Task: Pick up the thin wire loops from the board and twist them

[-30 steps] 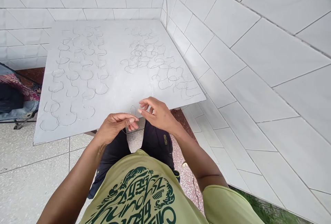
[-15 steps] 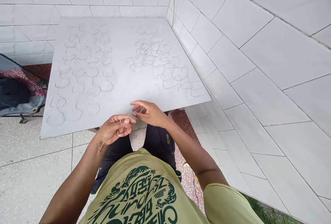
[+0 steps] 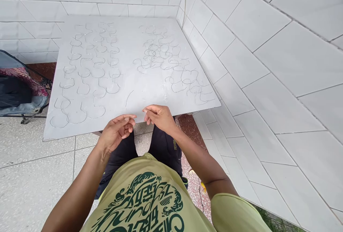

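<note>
My left hand (image 3: 119,128) is in front of the table's near edge, thumb and index finger pinched together. A thin curved wire (image 3: 128,98) rises just beyond those fingers and seems to be held in them; its lower end is hard to make out. To the right, my right hand (image 3: 159,117) also makes a pinch, its fingertips a short gap from the left ones. What lies in that pinch is too fine to see. On the white tabletop (image 3: 125,46), bent S-shaped wires (image 3: 99,71) lie in columns at the left.
More curved wires (image 3: 158,51) lie tangled on the right half of the table. White tiled walls (image 3: 254,64) border the table behind and on the right. A folding chair (image 3: 21,85) with a dark item on it stands at the left. My legs are under the near edge.
My hands have drawn slightly apart, and the right fingers have closed into a pinch. A curved wire now shows above my left hand. The view has shifted a little.
</note>
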Available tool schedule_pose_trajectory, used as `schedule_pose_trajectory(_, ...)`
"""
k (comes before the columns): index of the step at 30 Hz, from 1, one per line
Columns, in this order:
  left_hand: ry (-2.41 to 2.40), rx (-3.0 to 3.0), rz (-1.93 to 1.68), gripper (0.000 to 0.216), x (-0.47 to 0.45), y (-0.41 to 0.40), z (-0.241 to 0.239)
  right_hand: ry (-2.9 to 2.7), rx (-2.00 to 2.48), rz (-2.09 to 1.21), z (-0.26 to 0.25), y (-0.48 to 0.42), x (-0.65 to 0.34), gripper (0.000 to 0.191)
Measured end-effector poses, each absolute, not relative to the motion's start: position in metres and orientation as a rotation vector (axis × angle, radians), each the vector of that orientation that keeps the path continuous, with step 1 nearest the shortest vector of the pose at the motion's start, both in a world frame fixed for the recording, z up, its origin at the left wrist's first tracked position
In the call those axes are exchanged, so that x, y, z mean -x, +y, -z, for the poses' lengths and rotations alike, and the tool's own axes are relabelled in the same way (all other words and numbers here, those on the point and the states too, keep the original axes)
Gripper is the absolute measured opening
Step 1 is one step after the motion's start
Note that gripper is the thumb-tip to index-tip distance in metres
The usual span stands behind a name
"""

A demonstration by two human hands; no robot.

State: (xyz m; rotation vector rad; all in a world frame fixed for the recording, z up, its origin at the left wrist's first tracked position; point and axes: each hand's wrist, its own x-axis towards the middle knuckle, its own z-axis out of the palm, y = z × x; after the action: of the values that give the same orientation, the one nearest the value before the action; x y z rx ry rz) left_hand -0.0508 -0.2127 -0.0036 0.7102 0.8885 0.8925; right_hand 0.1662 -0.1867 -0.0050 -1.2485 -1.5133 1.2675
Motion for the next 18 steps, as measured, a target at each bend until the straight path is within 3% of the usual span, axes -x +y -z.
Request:
schedule_pose_trajectory(5, 1.007, -0.85, -0.973, 0.038, 0.026, -0.231, 0.002, -1.34, 1.31, -1.208, 0.01, -0.19, -0.157, 0.021)
schedule_pose_trajectory(18, 1.012, -0.766, -1.223, 0.022, 0.004, -0.226, 0.01, -1.352, 1.287, -1.228, 0.019, -0.199, -0.146, 0.017)
